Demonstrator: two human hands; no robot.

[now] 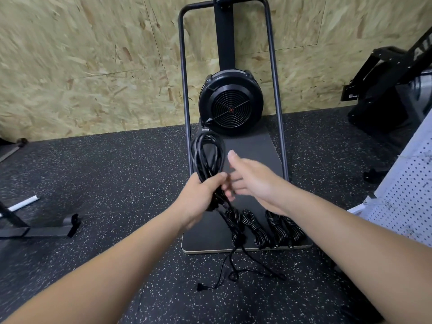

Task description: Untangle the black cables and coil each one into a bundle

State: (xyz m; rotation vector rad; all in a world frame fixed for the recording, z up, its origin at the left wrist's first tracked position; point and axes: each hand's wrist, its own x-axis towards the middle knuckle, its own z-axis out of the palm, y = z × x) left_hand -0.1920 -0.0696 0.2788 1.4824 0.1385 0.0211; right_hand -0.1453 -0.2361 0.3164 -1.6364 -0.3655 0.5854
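Four bundles (pixel 266 228) near platform edge (pixel 247 250)

The right hand (pixel 251 181) is motion-blurred at its fingers; the left hand (pixel 201 195) hides the cable loops' (pixel 205 155) gathered middle.

1 head-worn wide-angle view, forward and down, close over both forearms, floor (pixel 93 183) beyond.

- The dark platform (pixel 254 148) has bare surface between the fan housing (pixel 231 102) and the coiled bundles (pixel 266 226) along its near edge.
- Two upright frame bars (pixel 184 90) hem in the platform's sides.
- Loose cable (pixel 233 274) trails over the speckled floor (pixel 105 171) in front.
- A perforated panel (pixel 406 195) blocks the right.
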